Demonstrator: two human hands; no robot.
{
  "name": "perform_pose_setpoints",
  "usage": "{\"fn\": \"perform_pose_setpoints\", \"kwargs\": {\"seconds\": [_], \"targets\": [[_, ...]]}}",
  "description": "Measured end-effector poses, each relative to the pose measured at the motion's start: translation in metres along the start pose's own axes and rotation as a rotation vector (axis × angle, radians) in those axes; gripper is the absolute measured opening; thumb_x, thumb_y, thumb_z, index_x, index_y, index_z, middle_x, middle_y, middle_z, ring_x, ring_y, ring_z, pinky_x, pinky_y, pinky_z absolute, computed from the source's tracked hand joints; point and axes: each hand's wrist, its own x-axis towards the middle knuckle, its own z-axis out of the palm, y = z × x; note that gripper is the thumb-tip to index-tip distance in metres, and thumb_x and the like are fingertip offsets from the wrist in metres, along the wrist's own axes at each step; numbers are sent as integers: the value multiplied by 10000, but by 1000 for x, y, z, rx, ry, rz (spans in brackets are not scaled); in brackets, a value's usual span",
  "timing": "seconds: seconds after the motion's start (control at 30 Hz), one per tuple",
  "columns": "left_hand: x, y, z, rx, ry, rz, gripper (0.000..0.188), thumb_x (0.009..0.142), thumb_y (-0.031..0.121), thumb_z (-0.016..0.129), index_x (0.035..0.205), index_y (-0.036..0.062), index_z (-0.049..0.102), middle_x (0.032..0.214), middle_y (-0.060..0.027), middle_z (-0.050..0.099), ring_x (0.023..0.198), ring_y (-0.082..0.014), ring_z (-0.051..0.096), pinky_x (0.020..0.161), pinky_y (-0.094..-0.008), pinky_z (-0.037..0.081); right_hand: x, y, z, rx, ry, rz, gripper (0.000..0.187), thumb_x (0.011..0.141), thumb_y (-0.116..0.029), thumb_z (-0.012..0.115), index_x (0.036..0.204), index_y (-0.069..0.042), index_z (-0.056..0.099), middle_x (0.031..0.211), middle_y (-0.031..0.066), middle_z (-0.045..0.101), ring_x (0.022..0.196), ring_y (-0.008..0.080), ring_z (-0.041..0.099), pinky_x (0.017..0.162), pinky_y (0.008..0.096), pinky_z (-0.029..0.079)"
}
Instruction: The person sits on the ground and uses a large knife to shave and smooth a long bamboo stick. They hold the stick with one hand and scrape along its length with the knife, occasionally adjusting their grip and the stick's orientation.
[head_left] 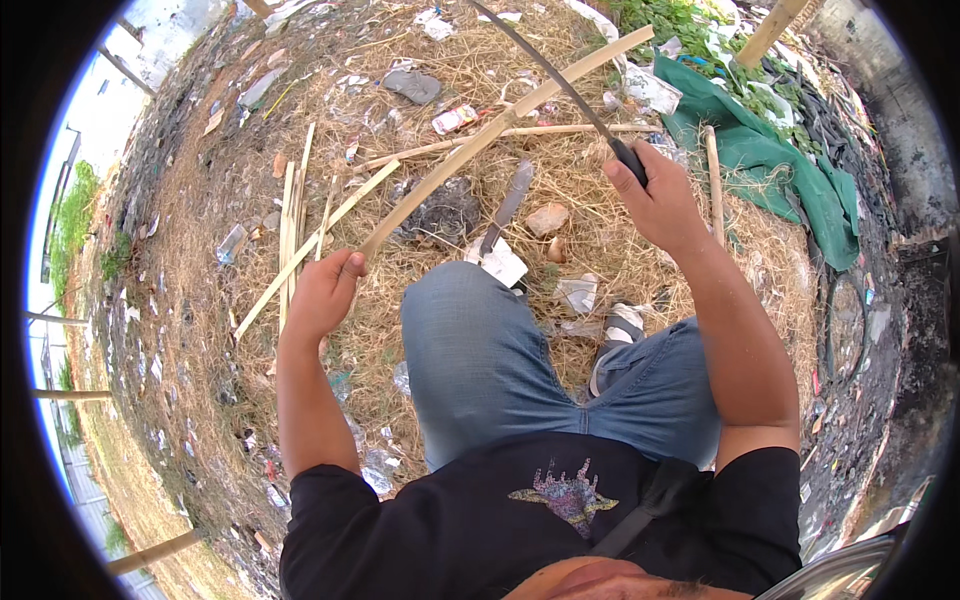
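Note:
My left hand (326, 290) is closed around the near end of a long, pale bamboo strip (435, 180), which slants up to the far right. In my right hand (662, 200) is the black handle of a machete (545, 68). Its long dark blade points to the far left and crosses the upper part of the strip. Whether blade and strip touch, I cannot tell. A second knife (512, 200) with a broad blade lies on the ground beyond my knee, beside a white scrap (500, 262).
More bamboo strips (290, 235) lie on the dry grass at left, and a thin stick (590, 129) behind. A dark stone (440, 207), a grey stone (412, 86) and a tan stone (547, 219) sit among litter. Green cloth (790, 165) is spread at right, near a short pole (714, 180).

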Motion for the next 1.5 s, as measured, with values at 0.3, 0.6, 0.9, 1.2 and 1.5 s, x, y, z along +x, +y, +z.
{"fn": "perform_pose_setpoints", "kwargs": {"seconds": [0.3,0.6,0.9,1.2,1.5], "targets": [[18,178,-32,474,-236,247,408,999,409,563,868,40,675,660,-173,618,636,-347,636,597,-460,475,-5,13,29,92,129,-464,388,858,-288,789,1105,-37,627,1008,167,644,975,350,625,845,457,475],[20,271,-38,659,764,1044,478,889,449,725,1120,40,632,1124,-145,647,1053,-308,616,926,-439,470,-30,48,-20,369,-49,-13,284,878,-210,790,930,-39,569,719,70,542,687,185,497,649,354,428],[61,299,38,-1483,478,550,774,987,673,426,1410,29,346,1351,-207,423,1285,-330,445,1099,-491,380,-31,80,-35,561,-15,16,288,859,-227,791,982,-53,598,814,47,581,745,164,546,694,347,449],[91,336,-2,-1486,456,834,548,1081,552,234,1087,54,464,758,-4,444,638,-126,407,636,-327,386,-29,91,-46,447,89,130,389,899,-408,768,981,-60,615,802,22,634,707,94,567,639,298,467],[179,254,35,-1543,126,894,721,997,727,232,1009,56,495,716,-16,419,701,-156,422,703,-375,382,-11,106,-16,323,86,316,525,1024,-532,523,922,-21,588,672,3,502,624,114,494,569,318,406]]}}
